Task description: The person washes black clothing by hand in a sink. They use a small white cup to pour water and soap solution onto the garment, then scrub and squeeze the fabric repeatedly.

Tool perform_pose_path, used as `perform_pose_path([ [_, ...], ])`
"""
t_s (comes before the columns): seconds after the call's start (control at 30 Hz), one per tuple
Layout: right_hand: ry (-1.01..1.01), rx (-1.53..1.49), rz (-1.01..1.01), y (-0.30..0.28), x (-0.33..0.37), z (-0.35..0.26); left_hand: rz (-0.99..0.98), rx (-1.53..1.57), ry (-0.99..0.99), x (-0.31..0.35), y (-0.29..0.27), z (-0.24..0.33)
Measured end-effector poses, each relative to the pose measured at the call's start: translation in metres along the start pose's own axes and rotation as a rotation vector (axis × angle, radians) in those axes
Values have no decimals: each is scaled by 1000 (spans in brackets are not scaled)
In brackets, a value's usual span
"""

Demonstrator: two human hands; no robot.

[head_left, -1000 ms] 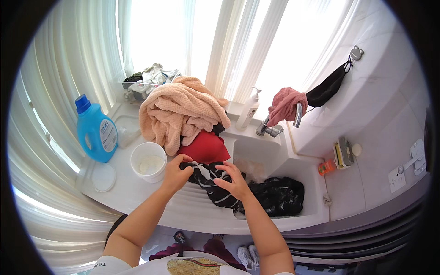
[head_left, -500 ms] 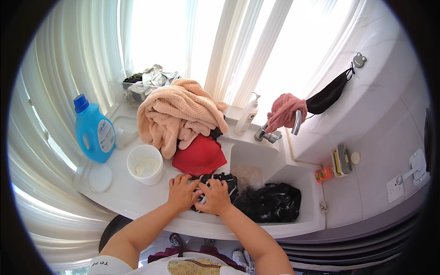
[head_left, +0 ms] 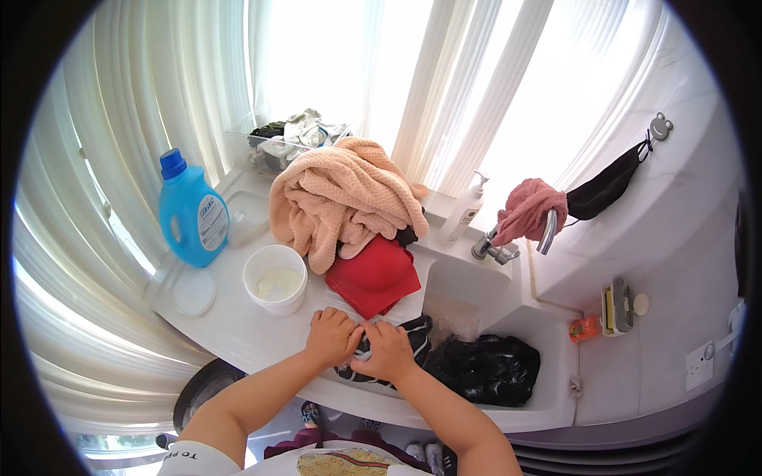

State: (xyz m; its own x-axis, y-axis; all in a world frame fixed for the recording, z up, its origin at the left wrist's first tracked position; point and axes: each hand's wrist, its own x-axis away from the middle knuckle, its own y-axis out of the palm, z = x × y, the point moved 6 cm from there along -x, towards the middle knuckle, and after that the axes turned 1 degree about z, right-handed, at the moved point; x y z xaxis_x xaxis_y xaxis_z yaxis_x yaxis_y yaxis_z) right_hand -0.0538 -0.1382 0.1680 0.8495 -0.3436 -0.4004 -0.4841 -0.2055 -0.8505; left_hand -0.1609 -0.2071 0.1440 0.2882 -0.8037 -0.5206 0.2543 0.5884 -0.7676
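My left hand (head_left: 332, 339) and my right hand (head_left: 386, 353) are side by side at the counter's front, left of the basin. Both have their fingers curled into a bunched wet black garment with white stripes (head_left: 418, 334), their thumbs close together. Much of it is hidden under the hands. Just beyond lies a red padded garment (head_left: 371, 278), partly against a rumpled peach towel (head_left: 349, 194). To the right, a wet black garment or cloth (head_left: 486, 371) lies in the sink basin (head_left: 552, 390).
On the counter's left stand a white tub (head_left: 275, 308) with pale contents, its round lid (head_left: 195, 291) and a blue detergent bottle (head_left: 193, 214). A clear bin of clothes (head_left: 295, 136) stands behind. A pink cloth (head_left: 532, 210) hangs over the faucet (head_left: 548, 233), beside a white pump bottle (head_left: 465, 208).
The whole scene has shifted rightward in the picture. My hands have drawn closer together and their fingers curl more tightly into the striped black garment.
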Motion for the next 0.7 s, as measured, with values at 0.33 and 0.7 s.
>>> perform_pose_path([
  [0.33,174,24,-453,-10,4,41,32,57,68,-22,-6,-33],
  [0.7,43,135,276,-43,-38,-19,405,463,-528,2,-23,-69],
])
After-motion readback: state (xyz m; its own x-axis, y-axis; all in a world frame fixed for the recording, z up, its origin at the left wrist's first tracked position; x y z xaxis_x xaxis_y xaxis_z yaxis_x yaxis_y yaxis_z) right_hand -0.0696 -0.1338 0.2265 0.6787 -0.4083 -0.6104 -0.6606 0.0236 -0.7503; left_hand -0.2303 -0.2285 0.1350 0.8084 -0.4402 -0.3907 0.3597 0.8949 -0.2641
